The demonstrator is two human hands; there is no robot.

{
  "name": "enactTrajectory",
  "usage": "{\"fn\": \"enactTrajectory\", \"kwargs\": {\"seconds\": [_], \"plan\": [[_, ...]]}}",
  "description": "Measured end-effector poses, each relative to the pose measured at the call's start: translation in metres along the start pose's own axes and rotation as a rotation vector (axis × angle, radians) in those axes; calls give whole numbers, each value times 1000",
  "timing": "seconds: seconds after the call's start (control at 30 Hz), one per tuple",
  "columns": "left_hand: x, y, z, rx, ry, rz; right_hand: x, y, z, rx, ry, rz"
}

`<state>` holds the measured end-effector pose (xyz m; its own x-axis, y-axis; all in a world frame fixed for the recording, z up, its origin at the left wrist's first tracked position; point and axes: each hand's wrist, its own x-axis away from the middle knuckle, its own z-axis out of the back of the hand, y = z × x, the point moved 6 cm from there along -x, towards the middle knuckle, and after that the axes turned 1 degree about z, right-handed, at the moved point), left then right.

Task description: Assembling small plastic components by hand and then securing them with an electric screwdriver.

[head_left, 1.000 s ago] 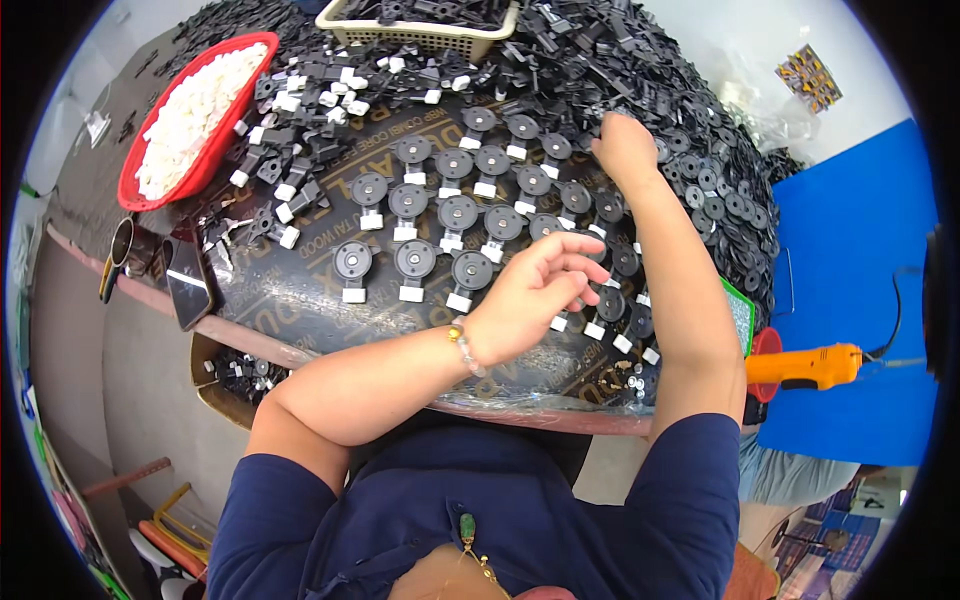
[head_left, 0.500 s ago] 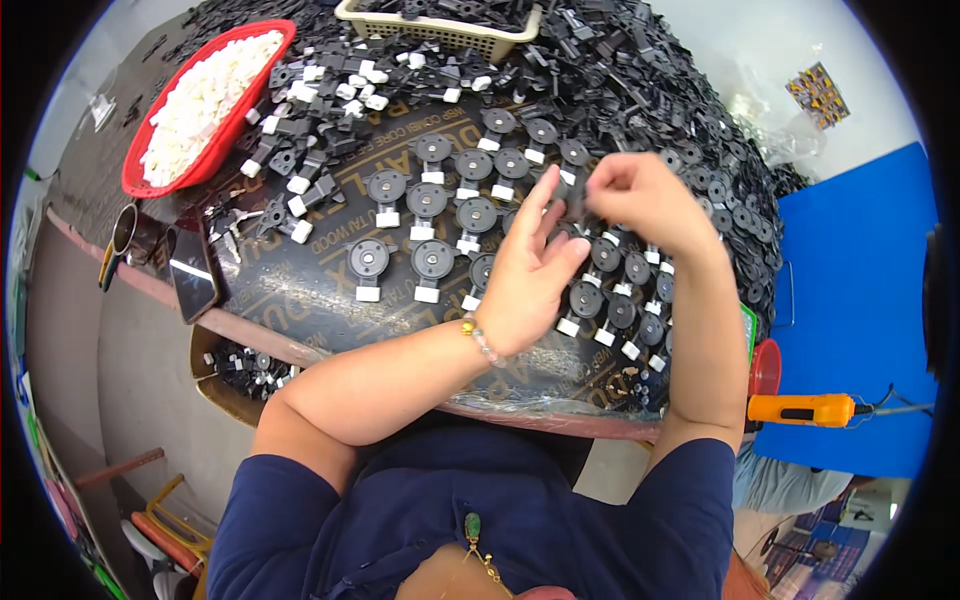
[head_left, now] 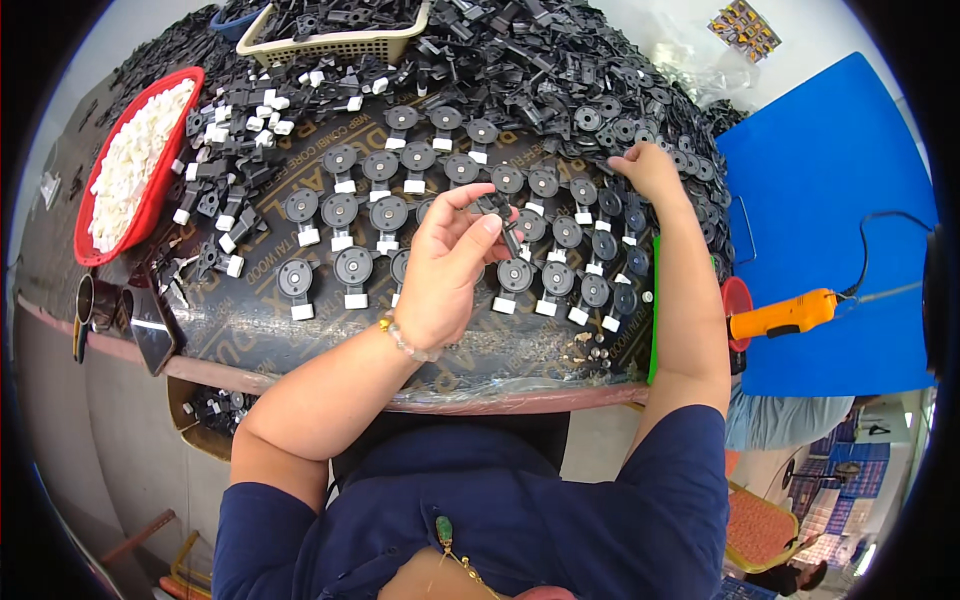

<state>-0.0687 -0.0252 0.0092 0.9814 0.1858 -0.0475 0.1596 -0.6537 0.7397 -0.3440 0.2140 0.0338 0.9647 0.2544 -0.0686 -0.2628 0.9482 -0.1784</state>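
My left hand [head_left: 447, 265] is closed in a pinch on a small black plastic part [head_left: 511, 236], held up over the table. Farther right, my right hand [head_left: 652, 170] is at the edge of the heap of black round discs [head_left: 690, 165]. Its fingertips are drawn together against the dark pieces; what they grip, if anything, I cannot make out. Below and around my left hand stand rows of black assemblies [head_left: 352, 266], each with a round disc and a white block at its near end.
A red basket [head_left: 197, 95] of white pieces stands at the far left. Behind the rows are loose black parts and a beige basket [head_left: 330, 47]. A phone [head_left: 152, 330] lies by the left edge. At right are an orange power screwdriver [head_left: 785, 316] and a blue panel [head_left: 830, 230].
My hands, close together before, are now apart. My right hand has moved to the disc heap, while my left holds the black part up. The whole view has also shifted.
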Motion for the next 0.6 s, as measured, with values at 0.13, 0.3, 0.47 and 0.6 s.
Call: {"fn": "enactTrajectory", "kwargs": {"seconds": [0.13,0.3,0.47,0.6], "plan": [[1,-1,-1,14,-2,38,-4,9,-14,10,45,51],[0,-4,2,25,2,66,4,1,11,36,60,33],[-1,-7,0,78,-25,124,45,-39,43,-404,49,93],[1,-9,-7,87,-34,155,125,-106,42,-850,-121,188]]}}
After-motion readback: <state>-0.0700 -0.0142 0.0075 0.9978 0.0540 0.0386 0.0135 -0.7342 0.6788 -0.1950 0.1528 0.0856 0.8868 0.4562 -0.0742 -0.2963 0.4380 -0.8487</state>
